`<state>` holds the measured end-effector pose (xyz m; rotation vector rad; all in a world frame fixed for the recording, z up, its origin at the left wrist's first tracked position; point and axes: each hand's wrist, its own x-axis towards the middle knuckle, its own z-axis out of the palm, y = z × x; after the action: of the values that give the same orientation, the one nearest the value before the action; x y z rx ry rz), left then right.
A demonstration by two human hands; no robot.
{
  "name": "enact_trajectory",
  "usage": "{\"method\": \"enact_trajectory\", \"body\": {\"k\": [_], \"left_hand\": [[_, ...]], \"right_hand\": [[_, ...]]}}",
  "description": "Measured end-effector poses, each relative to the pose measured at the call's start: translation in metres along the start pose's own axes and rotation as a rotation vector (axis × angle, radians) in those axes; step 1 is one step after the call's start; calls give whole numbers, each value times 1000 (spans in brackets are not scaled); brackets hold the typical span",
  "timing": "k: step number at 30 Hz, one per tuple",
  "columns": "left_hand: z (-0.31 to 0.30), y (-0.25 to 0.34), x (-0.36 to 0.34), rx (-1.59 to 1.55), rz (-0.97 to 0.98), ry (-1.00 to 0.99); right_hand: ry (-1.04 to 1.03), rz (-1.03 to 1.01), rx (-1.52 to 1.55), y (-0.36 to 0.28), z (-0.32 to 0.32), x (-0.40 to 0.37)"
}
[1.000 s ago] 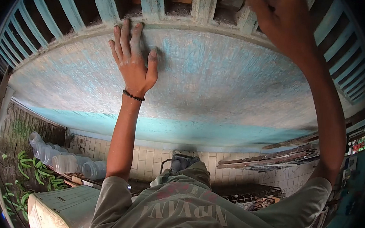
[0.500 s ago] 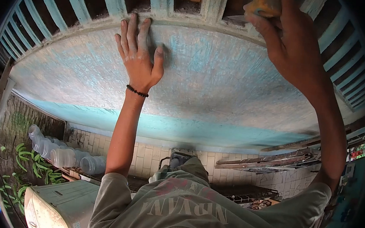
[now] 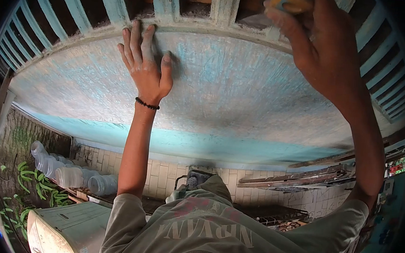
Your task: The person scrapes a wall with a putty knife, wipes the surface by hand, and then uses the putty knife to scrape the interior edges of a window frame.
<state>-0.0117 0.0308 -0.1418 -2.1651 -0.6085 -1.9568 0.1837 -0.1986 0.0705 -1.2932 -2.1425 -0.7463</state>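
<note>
My left hand rests on the upper wall with its fingers spread, the fingertips right at the ledge below the slats. Pale dust coats those fingers, and a dark beaded bracelet circles the wrist. Up at the top right, my right hand is closed around the worn yellow-orange handle of a scraper. Its greyish blade shows only in part, blurred, near the slats. The wall surface between my hands is patchy, with grey and scuffed turquoise paint.
Turquoise vertical slats line the top. Below the wall lies a tiled floor with a small dark stool-like object. Clear plastic containers and a pale cabinet stand at left. Wooden planks lean at right.
My left hand has shifted a little left and down along the wall, still spread. The view has moved slightly; my right hand still grips the scraper near the slats.
</note>
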Motion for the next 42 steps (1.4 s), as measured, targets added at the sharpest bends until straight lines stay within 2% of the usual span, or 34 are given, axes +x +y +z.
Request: {"method": "enact_trajectory", "body": {"k": [2, 5, 9, 11, 15, 16, 19, 20, 23, 28, 32, 33, 35, 36, 38, 40, 42], "left_hand": [[1, 2, 1, 8, -2, 1], [2, 4, 1, 23, -8, 8], [2, 2, 1, 23, 4, -1], [1, 2, 1, 26, 13, -1], [-9, 5, 4, 2, 14, -60], [-15, 6, 6, -6, 11, -89], [-32, 10, 10, -61, 8, -120], [-39, 13, 8, -90, -19, -109], [-57, 23, 3, -87, -21, -67], [-77, 40, -1, -75, -37, -54], [-78, 66, 4, -112, 11, -55], [-74, 83, 9, -152, 22, -20], [-69, 108, 7, -254, 32, -130], [-63, 118, 9, -268, 120, -164], [-56, 135, 14, -300, 237, -224], [-52, 144, 15, -321, 196, -256], [-49, 147, 15, -354, 158, -303]], "right_hand": [[-17, 47, -54, 2, -3, -1], [-64, 62, 49, -1, -7, -2], [18, -140, 18, 20, -14, -11], [18, -116, -25, 35, -28, -15], [-64, 88, 34, 34, -37, -20], [-85, 36, 31, 37, -33, -19], [31, -90, -17, 12, -6, -9], [-45, -90, 87, 18, -3, -1], [-41, -167, 169, 5, 9, 19], [168, -169, 330, -1, 27, 44], [347, -301, 169, 25, 30, 59], [339, -314, 135, 28, 25, 56], [325, -343, 67, 34, 15, 50], [159, -158, 181, 17, 0, 39], [-6, 30, 325, 5, -8, 29], [8, -19, 368, 5, 3, 24], [48, -173, 355, 11, 24, 25]]}}
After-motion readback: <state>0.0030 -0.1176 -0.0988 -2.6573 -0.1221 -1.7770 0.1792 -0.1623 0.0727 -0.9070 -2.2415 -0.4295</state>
